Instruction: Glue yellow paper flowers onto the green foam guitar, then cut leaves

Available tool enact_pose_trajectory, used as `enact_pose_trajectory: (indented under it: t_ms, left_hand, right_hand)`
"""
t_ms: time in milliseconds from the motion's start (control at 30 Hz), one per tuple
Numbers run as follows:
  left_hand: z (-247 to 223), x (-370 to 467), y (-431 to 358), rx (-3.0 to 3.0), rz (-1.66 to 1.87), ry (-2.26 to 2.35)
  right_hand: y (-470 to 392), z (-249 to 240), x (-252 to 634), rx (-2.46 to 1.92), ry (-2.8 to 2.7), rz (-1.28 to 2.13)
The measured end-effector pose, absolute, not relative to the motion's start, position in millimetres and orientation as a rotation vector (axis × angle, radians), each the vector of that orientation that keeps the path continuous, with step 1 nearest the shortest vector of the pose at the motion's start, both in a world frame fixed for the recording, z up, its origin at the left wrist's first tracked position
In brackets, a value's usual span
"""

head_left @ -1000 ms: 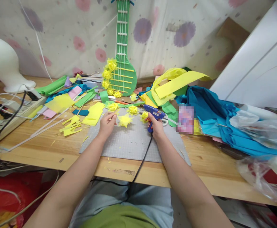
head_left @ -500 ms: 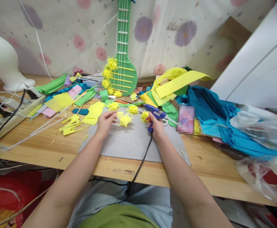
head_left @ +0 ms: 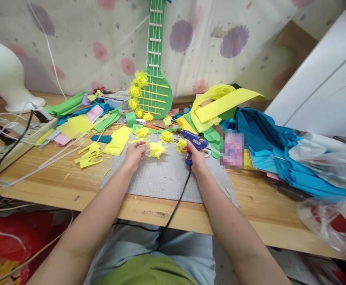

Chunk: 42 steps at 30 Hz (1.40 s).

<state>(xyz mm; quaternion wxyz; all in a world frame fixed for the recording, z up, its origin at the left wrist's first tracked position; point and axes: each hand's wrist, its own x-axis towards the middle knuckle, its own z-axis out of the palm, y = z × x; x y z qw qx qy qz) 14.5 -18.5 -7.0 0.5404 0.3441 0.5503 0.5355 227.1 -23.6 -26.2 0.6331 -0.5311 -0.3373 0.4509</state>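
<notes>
My right hand (head_left: 195, 155) is wrapped round the blue glue gun (head_left: 194, 139), whose black cord runs down over the table edge. Its nozzle points left. Over the grey cutting mat (head_left: 161, 182), my left hand (head_left: 136, 155) has its fingers pinched beside a yellow paper flower (head_left: 156, 150); what lies between the fingertips is too small to make out. More yellow flowers rest behind, one (head_left: 166, 137) between the hands, one (head_left: 141, 133) beyond my left hand and one (head_left: 181, 146) by the gun. A green paper instrument (head_left: 157, 95) with yellow flowers stands upright at the back.
Yellow paper pieces (head_left: 118, 140) and green strips lie to the left. A power strip (head_left: 21, 142) and a white foam head (head_left: 3, 75) are at the far left. Blue crepe paper (head_left: 258, 130) and a plastic bag (head_left: 327, 158) fill the right side.
My left hand has shifted slightly right, closer to the yellow flower. My right hand still holds the glue gun in nearly the same place. The view has moved slightly.
</notes>
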Motion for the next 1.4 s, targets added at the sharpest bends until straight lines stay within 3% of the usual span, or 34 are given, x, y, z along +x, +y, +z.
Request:
enact_pose_trajectory:
  t_ms: [900, 1033, 1167, 1400]
  left_hand:
    - [-23.5, 13.3, -15.4, 1.035, 1.191, 1.578]
    - [-26.0, 4.9, -8.7, 1.105, 1.453, 1.665]
    - [-24.0, 4.4, -12.6, 1.457, 1.676, 1.361]
    - [-19.5, 17.5, -29.9, 1.924, 1.306, 1.172]
  right_hand:
    - [-22.5, -29.0, 228.9, -1.208, -0.783, 1.016]
    - [-22.8, -28.2, 228.5, -1.204, -0.774, 1.018]
    - [-22.9, -27.8, 227.4, -1.177, -0.747, 1.032]
    - [-22.7, -26.6, 227.4, -1.151, -0.715, 1.034]
